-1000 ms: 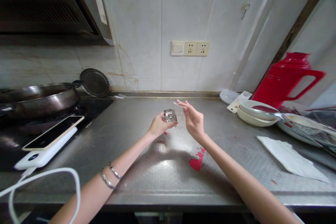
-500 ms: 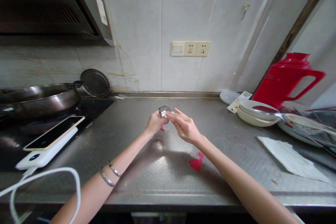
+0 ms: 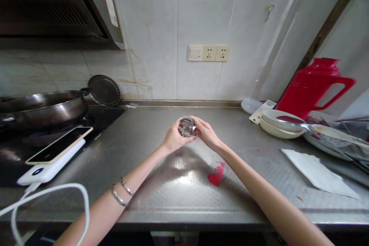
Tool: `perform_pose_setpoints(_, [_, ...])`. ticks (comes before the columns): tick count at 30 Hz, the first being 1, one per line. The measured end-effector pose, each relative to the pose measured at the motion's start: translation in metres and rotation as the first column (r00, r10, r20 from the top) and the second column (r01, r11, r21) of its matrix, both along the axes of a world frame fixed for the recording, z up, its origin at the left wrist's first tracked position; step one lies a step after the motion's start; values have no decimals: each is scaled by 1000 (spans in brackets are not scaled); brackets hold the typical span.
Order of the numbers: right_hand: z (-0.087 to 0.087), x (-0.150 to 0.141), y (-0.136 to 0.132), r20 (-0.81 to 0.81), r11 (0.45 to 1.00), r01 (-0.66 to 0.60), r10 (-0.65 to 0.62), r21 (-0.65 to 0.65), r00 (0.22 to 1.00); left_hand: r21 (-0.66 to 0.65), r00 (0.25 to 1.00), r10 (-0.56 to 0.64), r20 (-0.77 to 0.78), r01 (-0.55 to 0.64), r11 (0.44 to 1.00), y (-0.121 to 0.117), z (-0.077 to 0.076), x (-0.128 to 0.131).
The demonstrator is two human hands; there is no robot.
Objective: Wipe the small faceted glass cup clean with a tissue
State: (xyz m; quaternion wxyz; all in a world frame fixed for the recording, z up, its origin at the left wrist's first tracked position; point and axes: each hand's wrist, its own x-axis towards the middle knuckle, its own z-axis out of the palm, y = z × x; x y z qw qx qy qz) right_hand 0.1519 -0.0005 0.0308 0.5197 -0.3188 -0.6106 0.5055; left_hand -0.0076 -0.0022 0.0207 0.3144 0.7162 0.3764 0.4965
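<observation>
Above the middle of the counter, both hands are around a small shiny silvery-grey object (image 3: 187,127) with facets, glassy or foil-like; its exact kind I cannot make out. My left hand (image 3: 173,137) is wrapped about its left and lower side. On the other side, my right hand (image 3: 208,134) has its fingers closed on the right edge and top. Fingers hide part of its rim. Below my right hand, torn red scraps (image 3: 215,178) lie on the steel counter (image 3: 144,196), with a small loose bit beside the larger piece.
On the left are a pan (image 3: 49,109) on the cooktop, a phone (image 3: 60,146) on a white power bank (image 3: 52,167), and a looping white cable (image 3: 83,203). To the right stand stacked bowls (image 3: 284,125), a red thermos jug (image 3: 314,88) and a white paper sheet (image 3: 319,175).
The shiny object has shifted slightly right and turned, showing its round faceted face. My right hand has gone from lying across it to gripping its side. A small red bit now lies above the scrap.
</observation>
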Motion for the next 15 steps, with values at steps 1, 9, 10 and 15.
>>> perform_pose_setpoints(1, [0, 0, -1, -15, 999, -49, 49, -22, 999, -6, 1000, -5, 13, 5, 1000, 0, 0, 0])
perform_pose_setpoints(9, [12, 4, -10, 65, 996, -88, 87, 19, 994, -117, 995, -84, 62, 91, 989, -1, 1, 2])
perform_pose_setpoints(10, [13, 3, -11, 59, 997, -81, 80, 18, 995, -129, 995, -74, 68, 83, 988, -2, 1, 1])
perform_pose_setpoints(15, [16, 1, -13, 41, 999, -26, 27, -21, 999, -23, 999, -31, -40, 30, 999, -1, 9, -9])
